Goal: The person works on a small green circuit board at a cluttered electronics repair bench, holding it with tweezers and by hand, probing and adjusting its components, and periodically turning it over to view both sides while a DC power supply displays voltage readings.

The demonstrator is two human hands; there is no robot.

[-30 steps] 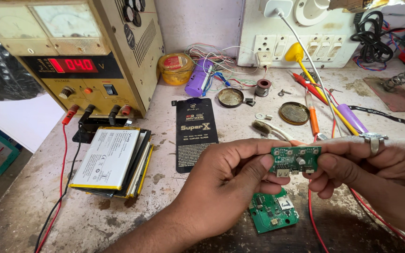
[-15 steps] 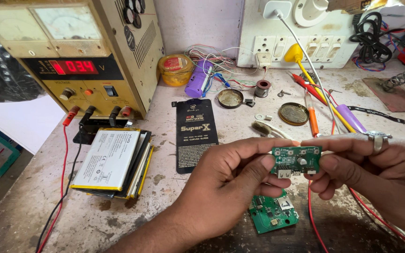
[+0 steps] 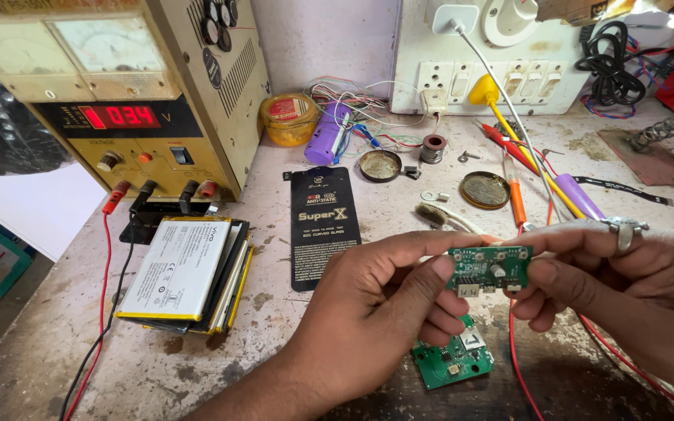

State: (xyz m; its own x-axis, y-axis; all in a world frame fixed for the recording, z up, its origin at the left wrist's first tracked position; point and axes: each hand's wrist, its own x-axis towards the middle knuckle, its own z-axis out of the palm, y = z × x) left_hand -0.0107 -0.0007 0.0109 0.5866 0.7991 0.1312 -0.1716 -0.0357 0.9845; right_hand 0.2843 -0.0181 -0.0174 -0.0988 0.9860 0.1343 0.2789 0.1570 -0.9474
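Note:
My left hand (image 3: 376, 304) and my right hand (image 3: 626, 273) hold a small green circuit board (image 3: 491, 269) between them, above the workbench. Thumb and fingers of each hand pinch one end of the board. A silver ring sits on a finger of my right hand. Below the hands a second green circuit board (image 3: 454, 360) lies flat on the bench, partly hidden by my left fingers.
A yellow bench power supply (image 3: 118, 101) with a red digital display stands at the back left, its red and black leads trailing down. Next to it lie a stack of phone batteries (image 3: 189, 273) and a black flat packet (image 3: 321, 226). A wall socket board (image 3: 509, 54), round tins, wires and pens crowd the back.
The power supply display reading has dropped. My hands have shifted the held board slightly; its position over the bench is nearly the same.

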